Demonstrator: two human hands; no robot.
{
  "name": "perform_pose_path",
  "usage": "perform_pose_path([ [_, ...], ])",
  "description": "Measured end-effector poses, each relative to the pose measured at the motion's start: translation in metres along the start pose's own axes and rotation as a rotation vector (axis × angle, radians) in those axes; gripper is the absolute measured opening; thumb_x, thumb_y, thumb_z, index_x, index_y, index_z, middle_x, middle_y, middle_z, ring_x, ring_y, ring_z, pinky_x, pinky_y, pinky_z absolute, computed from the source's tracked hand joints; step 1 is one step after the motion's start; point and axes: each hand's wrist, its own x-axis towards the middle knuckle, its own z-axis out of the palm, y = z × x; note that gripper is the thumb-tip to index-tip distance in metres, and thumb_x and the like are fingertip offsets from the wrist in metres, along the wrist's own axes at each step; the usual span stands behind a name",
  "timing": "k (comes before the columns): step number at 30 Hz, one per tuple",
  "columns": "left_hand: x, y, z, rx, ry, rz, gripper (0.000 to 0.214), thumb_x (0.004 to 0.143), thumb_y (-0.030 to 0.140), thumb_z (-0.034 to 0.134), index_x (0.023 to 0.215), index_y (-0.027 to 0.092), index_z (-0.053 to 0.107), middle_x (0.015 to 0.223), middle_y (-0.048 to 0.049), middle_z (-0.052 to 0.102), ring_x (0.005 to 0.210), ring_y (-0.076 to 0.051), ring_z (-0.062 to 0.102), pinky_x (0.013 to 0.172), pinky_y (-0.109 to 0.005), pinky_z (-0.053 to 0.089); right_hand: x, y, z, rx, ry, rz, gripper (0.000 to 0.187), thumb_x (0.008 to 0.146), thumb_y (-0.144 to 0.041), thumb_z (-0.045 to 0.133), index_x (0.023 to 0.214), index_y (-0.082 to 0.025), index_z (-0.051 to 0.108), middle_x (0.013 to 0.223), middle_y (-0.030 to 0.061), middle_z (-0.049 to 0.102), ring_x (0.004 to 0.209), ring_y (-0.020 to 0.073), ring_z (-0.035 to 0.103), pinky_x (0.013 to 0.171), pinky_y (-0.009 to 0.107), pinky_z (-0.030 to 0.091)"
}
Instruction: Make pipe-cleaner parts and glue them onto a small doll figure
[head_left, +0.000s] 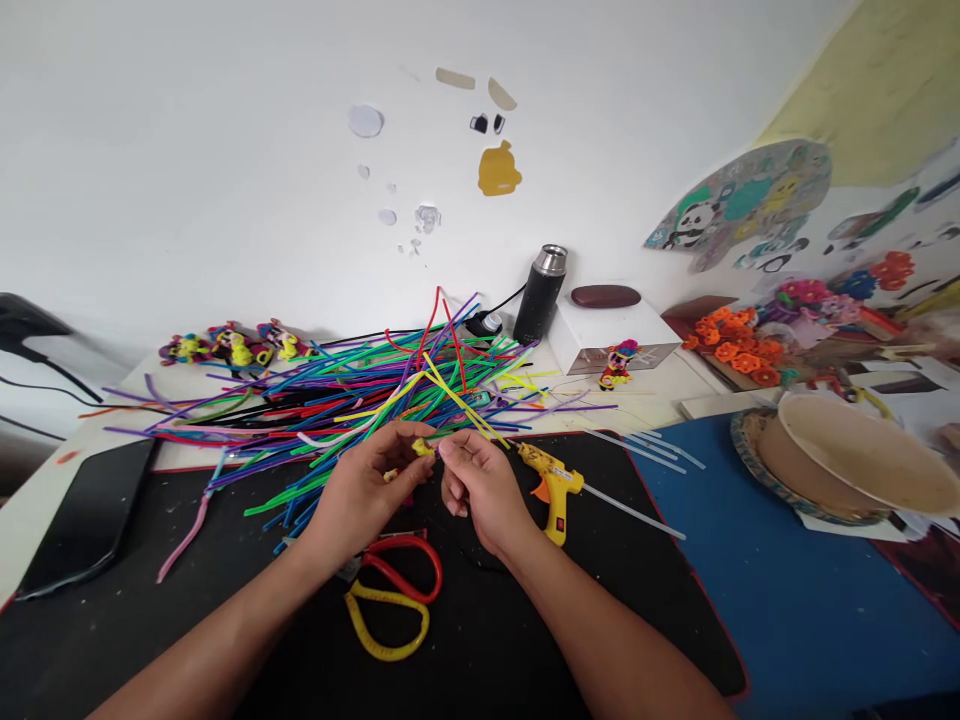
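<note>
One yellow piece (424, 447), pinched, tip of left grip (367, 480)

Small yellow fuzzy piece (424, 447), seemingly bent pipe cleaner, was pinched at left hand's (360, 490) fingertips, raised above black mat (495, 640). Short, uneven form was shown; exact shape was hidden by fingers. Its right end was met by right hand's (480, 485) fingertips. Second yellow bit (391, 475) was partly covered beneath left fingers; whether both were joined could not be told.
</note>
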Motion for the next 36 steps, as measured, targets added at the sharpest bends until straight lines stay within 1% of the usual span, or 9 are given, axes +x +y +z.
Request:
perform_pose_path([
  [8, 0.008, 0.002, -0.011, -0.245, -0.126, -0.106, 0.038, 0.081, 0.047, 0.082, 0.105, 0.019, 0.071, 0.078, -0.0031, 0.074, 0.073, -0.020, 0.071, 0.068, -0.031, 0.057, 0.000, 0.002, 0.000, -0.035, 0.007, -0.017, 0.041, 0.082, -0.056, 0.080, 0.083, -0.020, 0.061, 0.046, -0.0111, 0.046, 0.035, 0.0070, 0.041, 0.035, 0.018, 0.023],
  [10, 0.012, 0.004, -0.020, -0.235, -0.086, -0.106, 0.038, 0.081, 0.047, 0.083, 0.104, 0.019, 0.073, 0.077, -0.0027, 0.074, 0.070, -0.019, 0.070, 0.066, -0.029, 0.055, 0.001, 0.001, 0.001, -0.044, 0.015, -0.027, 0.041, 0.083, -0.057, 0.078, 0.086, -0.019, 0.064, 0.048, -0.0105, 0.047, 0.035, 0.0071, 0.041, 0.035, 0.018, 0.023],
  [13, 0.018, 0.004, -0.034, -0.236, 0.042, -0.071, 0.037, 0.079, 0.047, 0.085, 0.103, 0.020, 0.076, 0.080, -0.0027, 0.075, 0.072, -0.019, 0.069, 0.070, -0.029, 0.055, 0.007, -0.004, 0.000, -0.120, 0.066, -0.045, 0.042, 0.084, -0.059, 0.074, 0.089, -0.018, 0.067, 0.048, -0.0104, 0.046, 0.036, 0.0073, 0.039, 0.036, 0.019, 0.022],
  [16, 0.022, 0.003, -0.047, -0.245, 0.140, -0.037, 0.041, 0.079, 0.049, 0.085, 0.108, 0.021, 0.078, 0.085, -0.0029, 0.076, 0.075, -0.019, 0.068, 0.076, -0.031, 0.055, 0.021, -0.013, -0.005, -0.317, 0.066, -0.078, 0.039, 0.086, -0.058, 0.072, 0.088, -0.020, 0.066, 0.048, -0.0100, 0.046, 0.037, 0.0083, 0.037, 0.038, 0.021, 0.025],
  [19, 0.025, 0.002, -0.055, -0.232, 0.163, -0.023, 0.048, 0.082, 0.052, 0.081, 0.117, 0.020, 0.077, 0.082, -0.0035, 0.075, 0.077, -0.021, 0.069, 0.079, -0.033, 0.055, 0.041, -0.022, -0.011, -0.597, 0.052, -0.172, 0.034, 0.089, -0.055, 0.068, 0.088, -0.021, 0.066, 0.052, -0.0085, 0.047, 0.043, 0.0111, 0.041, 0.045, 0.024, 0.032],
  [22, 0.026, 0.003, -0.061, -0.227, 0.187, -0.002, 0.052, 0.084, 0.054, 0.078, 0.122, 0.019, 0.075, 0.079, -0.0031, 0.074, 0.076, -0.022, 0.068, 0.079, -0.035, 0.055, 0.062, -0.031, -0.015, -1.001, 0.124, -0.274, 0.026, 0.093, -0.046, 0.066, 0.092, -0.021, 0.071, 0.059, -0.0057, 0.053, 0.054, 0.0141, 0.050, 0.053, 0.026, 0.034],
  [25, 0.025, 0.005, -0.066, -0.226, 0.202, 0.023, 0.051, 0.086, 0.054, 0.076, 0.123, 0.019, 0.074, 0.080, -0.0028, 0.073, 0.076, -0.021, 0.068, 0.079, -0.034, 0.055, 0.079, -0.037, -0.016, -1.358, 0.204, -0.279, 0.024, 0.097, -0.045, 0.066, 0.101, -0.023, 0.073, 0.066, -0.0035, 0.062, 0.062, 0.0165, 0.058, 0.058, 0.026, 0.034],
  [31, 0.022, 0.014, -0.070, -0.240, 0.199, 0.059, 0.052, 0.084, 0.053, 0.077, 0.123, 0.019, 0.074, 0.080, -0.0027, 0.073, 0.073, -0.021, 0.068, 0.075, -0.033, 0.055, 0.096, -0.035, -0.011, -1.533, 0.247, -0.275, 0.017, 0.091, -0.037, 0.075, 0.099, -0.022, 0.074, 0.069, 0.0004, 0.068, 0.067, 0.0205, 0.061, 0.060, 0.028, 0.030],
  [36, 0.021, 0.020, -0.068, -0.280, 0.201, 0.042, 0.055, 0.078, 0.056, 0.080, 0.119, 0.019, 0.074, 0.078, -0.0026, 0.073, 0.073, -0.022, 0.069, 0.072, -0.033, 0.056, 0.099, -0.029, -0.008, -1.514, 0.245, -0.303, 0.005, 0.090, -0.025, 0.073, 0.085, -0.021, 0.073, 0.065, 0.0009, 0.067, 0.063, 0.0205, 0.060, 0.060, 0.028, 0.029],
])
